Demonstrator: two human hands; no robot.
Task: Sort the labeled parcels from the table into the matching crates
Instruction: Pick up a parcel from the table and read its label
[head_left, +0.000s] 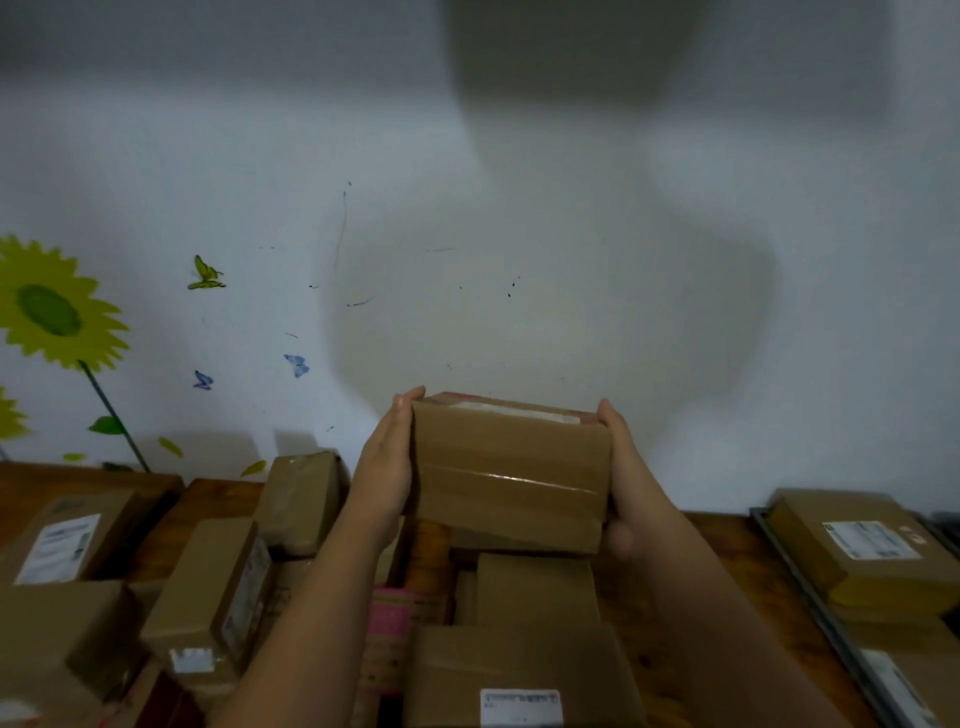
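I hold a brown cardboard parcel (511, 473) sealed with clear tape, lifted above the pile and tilted toward me. My left hand (387, 467) presses its left side and my right hand (621, 478) grips its right side. A pale label strip shows along its top far edge; I cannot read it. Below lie several more brown parcels, one with a white label (521, 705) at the bottom centre and an upright one (208, 592) at the left.
A wooden table (691, 582) carries the pile. At the right, a dark-framed crate (810, 597) holds labelled parcels (857, 545). A labelled box (62, 540) sits at the far left. A white wall with sunflower (52, 306) and butterfly stickers stands close behind.
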